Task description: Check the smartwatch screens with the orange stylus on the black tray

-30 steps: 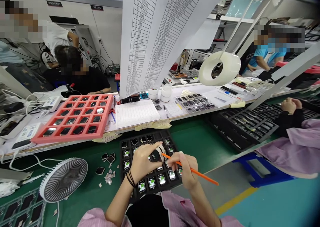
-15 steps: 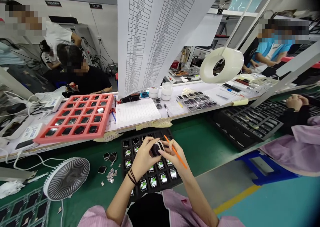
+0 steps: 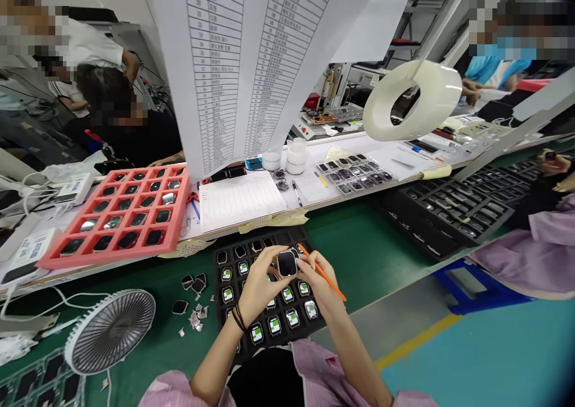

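A square watch case (image 3: 287, 264) with a dark screen faces me above the black tray. My left hand (image 3: 262, 287) is closed round its left side, fingers along the top edge and thumb below. My right hand (image 3: 321, 278) has a slim orange stick (image 3: 330, 280) lodged between its fingers, pointing up and left. Its thumb and fingertips also touch the watch's right edge. Beneath both hands lies the black foam tray (image 3: 291, 350) with several watches in its slots, many with lit green-and-white screens (image 3: 274, 325).
Loose watch parts (image 3: 194, 283) and small scraps (image 3: 197, 316) lie left of the tray, near a white fan (image 3: 110, 330). On the shelf stand a red foam tray (image 3: 179, 233) and a paper form (image 3: 242, 200). A printed sheet (image 3: 251, 66) hangs ahead. A co-worker's hand (image 3: 554, 163) is at right.
The watch has turned so that its dark screen now faces me. The orange stick has shifted slightly right with my right hand. My view has moved a little.
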Available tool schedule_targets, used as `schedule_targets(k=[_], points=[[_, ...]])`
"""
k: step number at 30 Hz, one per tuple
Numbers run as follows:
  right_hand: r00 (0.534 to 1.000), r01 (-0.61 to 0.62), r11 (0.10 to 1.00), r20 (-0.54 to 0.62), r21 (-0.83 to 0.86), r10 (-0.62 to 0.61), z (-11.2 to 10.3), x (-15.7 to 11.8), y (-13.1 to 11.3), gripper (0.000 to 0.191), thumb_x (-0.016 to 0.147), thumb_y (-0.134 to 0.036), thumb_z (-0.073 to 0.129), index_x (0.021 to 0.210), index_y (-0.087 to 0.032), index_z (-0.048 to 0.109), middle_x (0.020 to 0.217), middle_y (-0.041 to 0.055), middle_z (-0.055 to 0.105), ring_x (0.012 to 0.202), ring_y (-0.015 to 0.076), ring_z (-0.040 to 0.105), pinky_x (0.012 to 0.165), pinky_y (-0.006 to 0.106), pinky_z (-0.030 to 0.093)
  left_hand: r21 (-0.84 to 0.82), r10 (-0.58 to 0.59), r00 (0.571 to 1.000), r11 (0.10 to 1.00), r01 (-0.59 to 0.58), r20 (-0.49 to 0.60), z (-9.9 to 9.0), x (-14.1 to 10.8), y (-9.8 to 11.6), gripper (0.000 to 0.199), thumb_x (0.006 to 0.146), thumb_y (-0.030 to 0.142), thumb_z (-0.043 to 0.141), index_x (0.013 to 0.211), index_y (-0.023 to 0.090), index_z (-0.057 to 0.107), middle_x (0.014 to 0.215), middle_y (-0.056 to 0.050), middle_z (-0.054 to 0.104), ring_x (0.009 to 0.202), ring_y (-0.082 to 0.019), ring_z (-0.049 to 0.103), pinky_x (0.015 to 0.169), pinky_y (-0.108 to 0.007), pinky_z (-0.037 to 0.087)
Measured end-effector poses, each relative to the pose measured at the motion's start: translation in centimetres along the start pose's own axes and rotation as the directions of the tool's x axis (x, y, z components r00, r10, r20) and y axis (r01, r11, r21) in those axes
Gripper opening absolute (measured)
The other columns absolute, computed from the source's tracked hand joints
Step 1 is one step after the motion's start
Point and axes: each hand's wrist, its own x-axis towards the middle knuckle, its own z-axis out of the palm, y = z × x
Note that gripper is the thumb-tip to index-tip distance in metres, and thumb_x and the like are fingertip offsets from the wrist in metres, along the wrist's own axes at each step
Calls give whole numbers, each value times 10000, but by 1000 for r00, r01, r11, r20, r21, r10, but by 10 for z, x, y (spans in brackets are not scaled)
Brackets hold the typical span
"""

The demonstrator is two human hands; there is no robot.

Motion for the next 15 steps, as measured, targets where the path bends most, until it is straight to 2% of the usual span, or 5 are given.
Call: schedule_targets(k=[4,7,10,12,15], points=[[998,3,1000,-65,-30,-5,-8,15,4,428,684,-336,772,606,-212,370,806,6,589,781,178,608,706,319,527,-37,-71,997,997,71,7,6,13,-14,372,768,182,661,1125,222,562,1195,-99,564,999,-217,611,636,-262,568],[993,12,998,-114,-69,-19,-17,32,12,430,702,-365,747,609,-221,353,807,15,589,817,189,608,730,335,533,-78,-183,983,980,184,11,8,25,-40,392,772,219,663,1141,225,529,1120,-84,601,901,-189,633,596,-235,534],[982,32,961,-170,-273,-81,-36,59,36,418,746,-411,683,624,-229,327,799,12,571,795,179,594,703,318,529,-18,-288,957,957,289,35,14,35,-87,392,779,217,641,1143,217,495,1037,-56,634,863,-173,640,598,-224,515],[971,36,903,-200,-428,-134,-55,83,59,408,761,-447,641,624,-232,323,734,-4,539,717,166,576,656,304,515,177,-364,930,919,352,40,24,41,-124,373,766,144,609,1114,207,489,985,-28,648,810,-147,645,638,-227,516],[958,16,844,-233,-536,-166,-84,123,94,434,714,-468,665,579,-232,326,633,-20,500,665,172,553,613,290,476,290,-425,905,869,400,24,44,56,-176,407,683,18,592,1052,175,518,867,-16,657,723,-153,640,661,-263,511]])
